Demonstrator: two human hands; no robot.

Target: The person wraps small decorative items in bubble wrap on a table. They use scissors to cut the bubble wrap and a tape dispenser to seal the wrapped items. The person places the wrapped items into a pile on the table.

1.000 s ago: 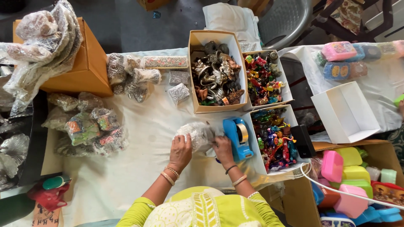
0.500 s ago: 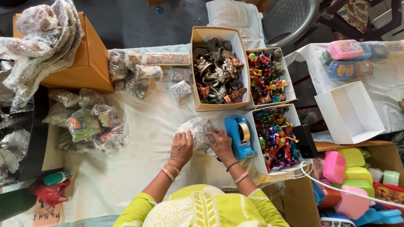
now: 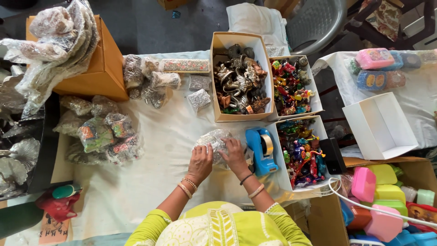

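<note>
A small bundle wrapped in clear plastic film [image 3: 214, 140] lies on the white tablecloth [image 3: 154, 182] in front of me. My left hand [image 3: 200, 162] grips its near left side. My right hand [image 3: 234, 156] presses on its right side, fingers curled over the wrap. A blue tape dispenser [image 3: 261, 150] stands just right of my right hand, against a white box of colourful figurines [image 3: 301, 152].
A tan box of metal figurines [image 3: 239, 79] and a second white box of colourful figurines [image 3: 291, 86] stand behind. Wrapped bundles [image 3: 100, 134] lie at left, more [image 3: 152, 82] by an orange carton [image 3: 98, 68]. An empty white box [image 3: 380, 125] and pastel plastic cases [image 3: 378, 191] sit at right.
My right hand has moved left off the tape dispenser side onto the bundle. Both hands now close together over the wrapped bundle, which has shifted slightly toward me.
</note>
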